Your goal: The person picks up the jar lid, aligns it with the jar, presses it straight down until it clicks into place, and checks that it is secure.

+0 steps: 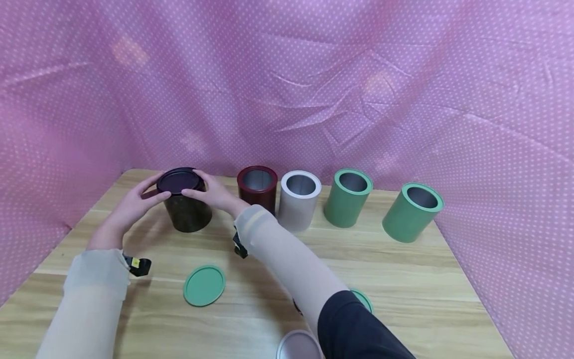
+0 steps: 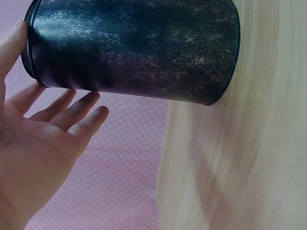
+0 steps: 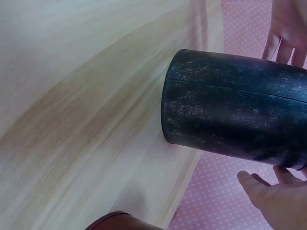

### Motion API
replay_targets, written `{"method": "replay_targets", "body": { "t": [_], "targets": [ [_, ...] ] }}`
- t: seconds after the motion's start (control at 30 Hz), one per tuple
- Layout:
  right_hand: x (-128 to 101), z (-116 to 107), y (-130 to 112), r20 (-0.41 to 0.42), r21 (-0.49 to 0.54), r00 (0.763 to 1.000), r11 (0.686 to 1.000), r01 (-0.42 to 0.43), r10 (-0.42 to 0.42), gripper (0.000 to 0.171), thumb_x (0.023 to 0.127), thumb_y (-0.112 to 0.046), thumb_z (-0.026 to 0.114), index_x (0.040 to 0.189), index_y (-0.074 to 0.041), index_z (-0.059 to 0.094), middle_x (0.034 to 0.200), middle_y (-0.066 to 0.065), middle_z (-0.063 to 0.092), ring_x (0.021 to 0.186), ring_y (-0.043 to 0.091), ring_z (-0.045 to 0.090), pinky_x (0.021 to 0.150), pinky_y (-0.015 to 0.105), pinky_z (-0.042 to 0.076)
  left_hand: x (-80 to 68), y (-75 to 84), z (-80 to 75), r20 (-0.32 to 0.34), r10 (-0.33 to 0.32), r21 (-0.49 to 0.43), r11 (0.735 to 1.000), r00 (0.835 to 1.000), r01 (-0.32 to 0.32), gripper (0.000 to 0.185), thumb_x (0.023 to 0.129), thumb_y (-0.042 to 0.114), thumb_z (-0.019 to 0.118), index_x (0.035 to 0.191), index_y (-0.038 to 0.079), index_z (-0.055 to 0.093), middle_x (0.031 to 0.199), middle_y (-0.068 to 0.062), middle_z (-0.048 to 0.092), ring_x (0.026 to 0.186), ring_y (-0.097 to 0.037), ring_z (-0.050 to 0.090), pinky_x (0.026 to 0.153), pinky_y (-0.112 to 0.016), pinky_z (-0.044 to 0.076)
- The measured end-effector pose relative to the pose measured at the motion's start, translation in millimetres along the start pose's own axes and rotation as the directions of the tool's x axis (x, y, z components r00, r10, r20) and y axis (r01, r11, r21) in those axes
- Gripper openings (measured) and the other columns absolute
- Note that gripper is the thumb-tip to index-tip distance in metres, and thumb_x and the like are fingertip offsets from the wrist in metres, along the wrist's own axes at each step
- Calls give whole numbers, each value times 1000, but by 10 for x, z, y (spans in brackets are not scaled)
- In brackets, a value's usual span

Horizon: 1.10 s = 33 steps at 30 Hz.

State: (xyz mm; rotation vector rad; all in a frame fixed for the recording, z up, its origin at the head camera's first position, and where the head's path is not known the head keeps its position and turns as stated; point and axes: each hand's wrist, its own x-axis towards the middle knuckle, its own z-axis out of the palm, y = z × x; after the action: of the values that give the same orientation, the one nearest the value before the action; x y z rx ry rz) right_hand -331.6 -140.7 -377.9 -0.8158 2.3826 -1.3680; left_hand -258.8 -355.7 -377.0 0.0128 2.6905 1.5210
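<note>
Here, from the head view, both hands flank the black can (image 1: 187, 212) standing on the table (image 1: 403, 279): left hand (image 1: 134, 202) and right hand (image 1: 211, 192) touch its lid (image 1: 178, 180) rim with straight fingers. From the left wrist, the left palm (image 2: 33, 158) lies open beside the can (image 2: 134, 48). From the right wrist, the right fingertips (image 3: 254, 184) reach just under the can (image 3: 230, 120), uncurled.

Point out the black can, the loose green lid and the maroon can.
black can (image 1: 188, 214), head view, side wall
green lid (image 1: 204, 285), head view, flat top
maroon can (image 1: 257, 187), head view, rim and wall
</note>
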Motion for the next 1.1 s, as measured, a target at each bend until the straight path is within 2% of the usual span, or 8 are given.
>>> {"method": "replay_targets", "body": {
  "t": [0.23,0.6,0.9,1.1],
  "targets": [
    [-26,1,-1,1,6,1000,1000,-15,15,73,91,-42,65,152,-22,31,156,-3,34,144,11,29,119,33,25,-16,5,21,-3,21,-1,1000,1000,-21,77,97,41,56,156,20,12,162,-16,9,141,-49,22,111,-65,22],
    [-81,16,-5,7,21,999,999,-35,35,74,91,-44,64,153,-25,28,158,-5,30,145,11,27,119,33,25,-67,76,42,10,-27,37,999,1000,26,81,95,47,55,156,23,7,162,-16,5,142,-49,19,112,-66,20],
    [25,5,9,-18,32,998,998,-58,59,73,91,-47,62,153,-29,27,158,-8,30,145,11,28,119,34,26,79,69,-16,55,-63,90,994,996,58,84,95,55,50,155,28,-2,162,-16,-3,143,-50,15,110,-70,18],
    [92,-3,9,-30,49,995,995,-92,93,75,90,-48,63,153,-33,26,158,-8,30,144,13,30,118,36,28,167,44,-47,60,-51,119,992,997,43,83,95,56,49,155,29,-2,161,-21,-1,142,-52,17,109,-69,20]
  ]
}}
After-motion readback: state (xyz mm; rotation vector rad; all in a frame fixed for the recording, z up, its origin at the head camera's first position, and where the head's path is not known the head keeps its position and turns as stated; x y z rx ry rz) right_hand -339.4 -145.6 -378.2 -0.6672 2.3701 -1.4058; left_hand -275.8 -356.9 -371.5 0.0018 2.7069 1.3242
